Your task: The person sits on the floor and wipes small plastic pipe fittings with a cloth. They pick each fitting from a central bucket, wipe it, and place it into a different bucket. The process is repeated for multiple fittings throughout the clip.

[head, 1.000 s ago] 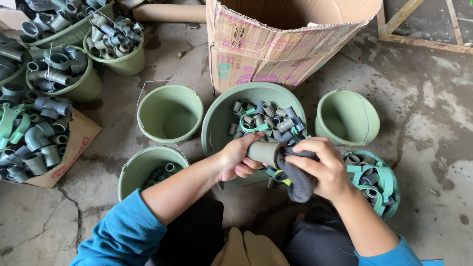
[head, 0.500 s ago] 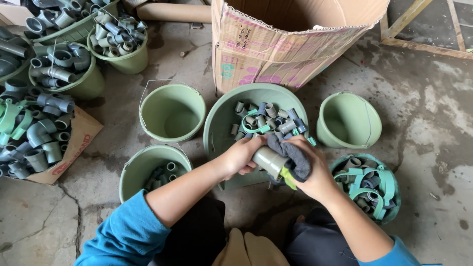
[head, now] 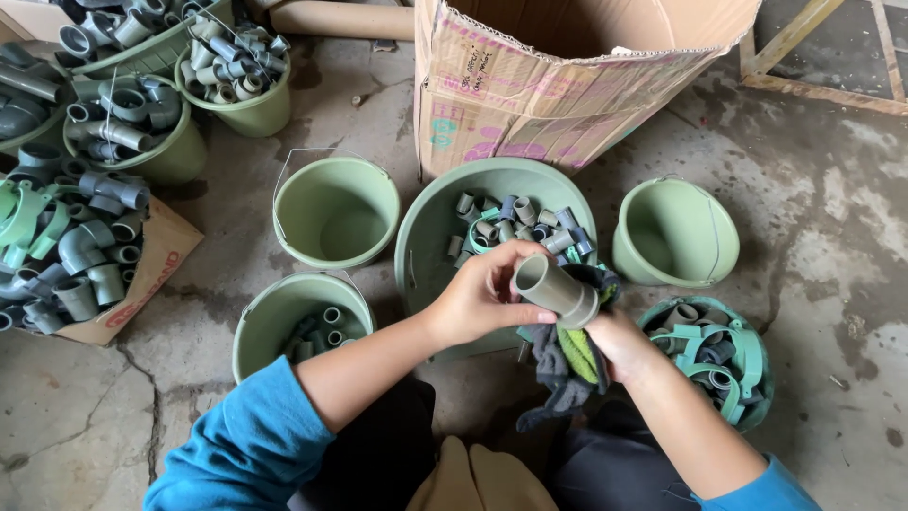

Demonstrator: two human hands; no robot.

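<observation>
My left hand (head: 487, 293) grips the open end of a short grey pipe fitting (head: 553, 289), held above the near rim of a large green basin (head: 426, 237). My right hand (head: 615, 341) holds the fitting's other end through a dark grey and yellow-green cloth (head: 567, 364) that hangs down below it. The basin has several small grey and green fittings (head: 515, 227) in its far half.
Green buckets stand around: an empty one (head: 336, 213) to the left, one with a few fittings (head: 293, 322) near left, a tilted empty one (head: 673, 232) to the right, a full one (head: 724, 355) near right. An open cardboard box (head: 567, 76) stands behind. More fittings (head: 76, 237) are piled at left.
The fitting has turned so its open end now points up and left toward me. My right hand with the cloth has slid down from over it to its lower end.
</observation>
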